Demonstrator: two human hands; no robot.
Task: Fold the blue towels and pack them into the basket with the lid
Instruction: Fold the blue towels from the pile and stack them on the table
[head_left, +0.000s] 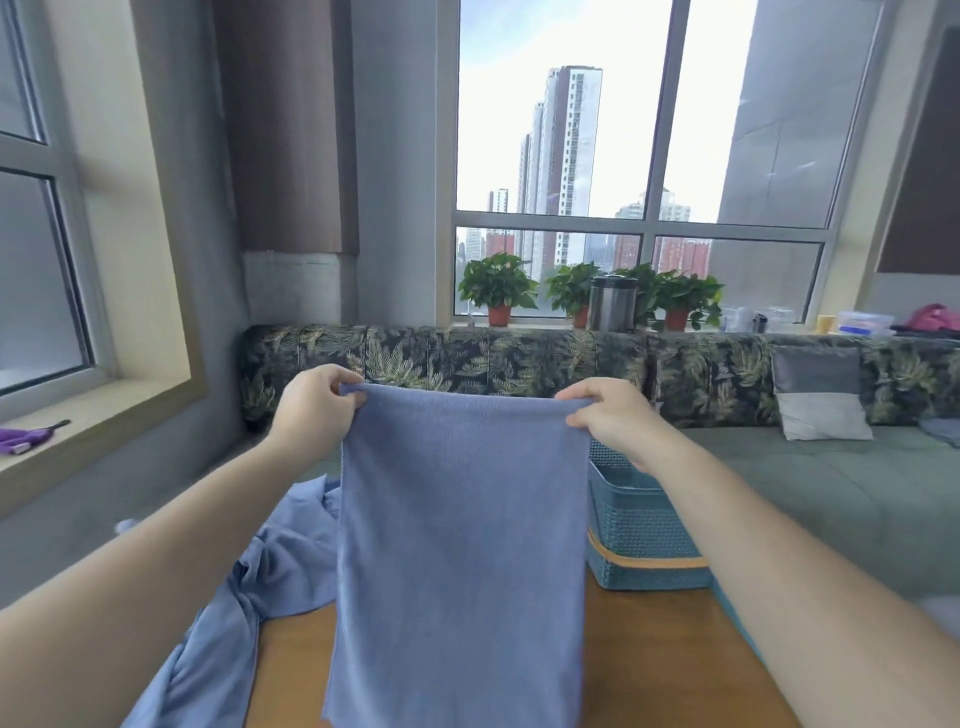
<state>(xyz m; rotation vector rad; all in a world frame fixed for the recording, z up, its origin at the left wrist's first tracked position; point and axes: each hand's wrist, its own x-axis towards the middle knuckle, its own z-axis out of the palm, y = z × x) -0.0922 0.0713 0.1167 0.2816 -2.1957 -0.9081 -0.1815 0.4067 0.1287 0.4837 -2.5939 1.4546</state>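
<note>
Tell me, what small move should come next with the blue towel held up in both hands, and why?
Probably lower the towel onto the table so that it lies flat for a fold. The left hand and the right hand each pinch a top corner, and it hangs smooth over the table, with the basket waiting at the right and crumpled towels at the left.
</note>
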